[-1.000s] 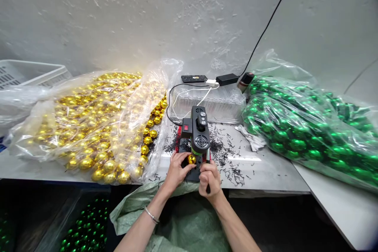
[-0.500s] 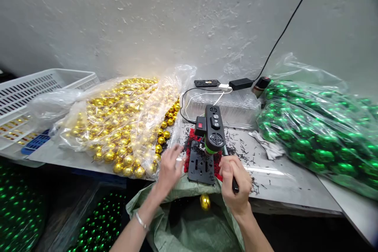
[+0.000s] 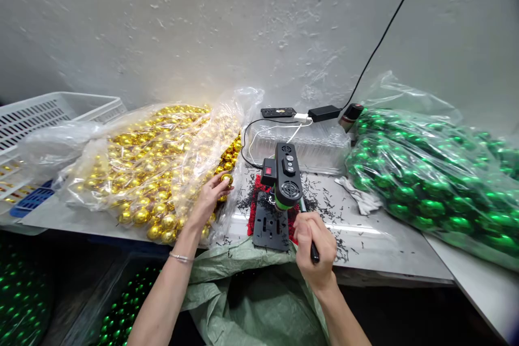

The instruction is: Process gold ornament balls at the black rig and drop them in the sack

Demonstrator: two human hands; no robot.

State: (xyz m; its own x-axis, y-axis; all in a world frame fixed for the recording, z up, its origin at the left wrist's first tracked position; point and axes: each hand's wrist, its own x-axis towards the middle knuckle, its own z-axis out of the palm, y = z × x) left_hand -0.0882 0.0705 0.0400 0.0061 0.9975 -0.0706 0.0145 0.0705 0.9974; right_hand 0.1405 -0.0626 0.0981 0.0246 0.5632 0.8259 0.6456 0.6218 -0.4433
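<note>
My left hand (image 3: 207, 199) reaches into the open mouth of a clear bag of gold balls (image 3: 150, 165), its fingertips closed around one gold ball (image 3: 227, 179). My right hand (image 3: 315, 242) grips the black lever handle (image 3: 313, 251) of a small black bench machine (image 3: 284, 184). That machine stands on a black base plate (image 3: 271, 227) over a red mat at the table's front edge. Nothing sits on the plate.
A clear bag of green balls (image 3: 430, 184) fills the right of the table. A green sack (image 3: 259, 297) hangs open below the front edge. A white crate (image 3: 36, 119) stands far left. Black shavings (image 3: 324, 211), a clear tray (image 3: 304, 143) and cables lie behind the machine.
A gold ball held at the machine dropped into the green sack. My left hand then moved left to the gold bag and took hold of another ball. My right hand stayed on the lever.
</note>
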